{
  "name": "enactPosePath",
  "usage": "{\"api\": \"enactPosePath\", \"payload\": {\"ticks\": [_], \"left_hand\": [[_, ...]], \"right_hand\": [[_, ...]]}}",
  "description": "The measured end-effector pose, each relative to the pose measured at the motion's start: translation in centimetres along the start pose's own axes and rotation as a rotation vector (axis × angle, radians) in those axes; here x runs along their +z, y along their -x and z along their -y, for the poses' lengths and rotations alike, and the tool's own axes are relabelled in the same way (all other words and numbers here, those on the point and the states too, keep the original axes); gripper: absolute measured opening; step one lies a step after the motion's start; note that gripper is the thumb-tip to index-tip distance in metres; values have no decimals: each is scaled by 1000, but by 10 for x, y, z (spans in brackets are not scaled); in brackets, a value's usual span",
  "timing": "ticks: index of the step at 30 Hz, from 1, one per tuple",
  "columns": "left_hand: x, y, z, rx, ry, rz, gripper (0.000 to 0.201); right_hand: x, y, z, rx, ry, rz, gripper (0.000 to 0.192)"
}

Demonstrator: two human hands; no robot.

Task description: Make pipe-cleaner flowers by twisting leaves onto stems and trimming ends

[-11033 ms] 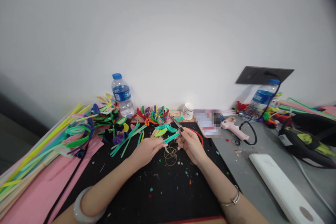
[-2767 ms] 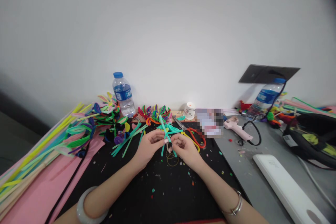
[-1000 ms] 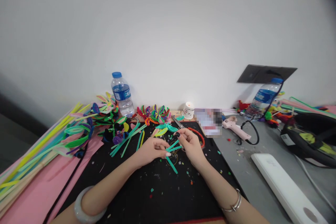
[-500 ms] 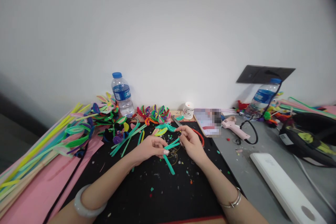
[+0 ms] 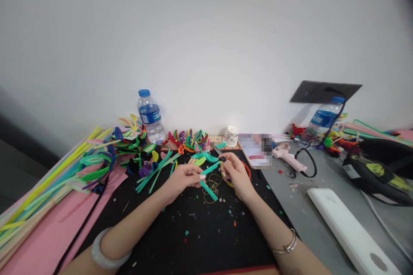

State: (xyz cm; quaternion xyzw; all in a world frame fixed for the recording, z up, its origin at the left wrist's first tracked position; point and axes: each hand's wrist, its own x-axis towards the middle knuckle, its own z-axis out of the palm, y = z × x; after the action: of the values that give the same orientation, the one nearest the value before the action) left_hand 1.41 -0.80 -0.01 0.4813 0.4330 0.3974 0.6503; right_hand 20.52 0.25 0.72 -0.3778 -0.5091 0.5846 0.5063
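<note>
The left hand [image 5: 180,178] pinches the bent green pipe cleaner [image 5: 208,179] near its fold; the right hand [image 5: 235,172] grips its upper end, fingers closed.

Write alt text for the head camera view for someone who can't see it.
Two hands, left hand and right hand, hold a teal pipe cleaner above a black mat strewn with scraps. Colourful pipe cleaner shapes, scissors and a water bottle sit behind.

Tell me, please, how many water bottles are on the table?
2: one water bottle stands by the wall, behind the coloured pipe cleaners on the left; the other is far right, beside the black cable. More may be hidden.
</note>
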Motion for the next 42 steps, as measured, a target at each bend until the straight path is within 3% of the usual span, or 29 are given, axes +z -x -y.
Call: {"api": "enactPosePath", "payload": {"ticks": [4,7,10,17,24,32,37,42], "left_hand": [[1,-1,-1,87,104,-134,19],[1,-1,-1,121,116,-154,19],[2,-1,-1,110,116,-160,19],[2,-1,0,45,96,-153,22],[0,-3,-2,133,101,-244,27],[3,0,-3,144,38,-208,34],[6,0,-4,113,10,-183,28],[5,0,-3,123,-115,-83,20]], "right_hand": [[5,4,0,-55,292,73,15],[11,8,-1,-39,507,182,8],[12,8,-3,-58,563,162,11],[4,2,-8,-38,452,4,20],[8,3,-4,107,130,81,18],[9,2,-6,133,-150,-18,18],[5,0,-10,128,-166,-45,18],[2,-1,-11,103,-107,-54,17]]}}
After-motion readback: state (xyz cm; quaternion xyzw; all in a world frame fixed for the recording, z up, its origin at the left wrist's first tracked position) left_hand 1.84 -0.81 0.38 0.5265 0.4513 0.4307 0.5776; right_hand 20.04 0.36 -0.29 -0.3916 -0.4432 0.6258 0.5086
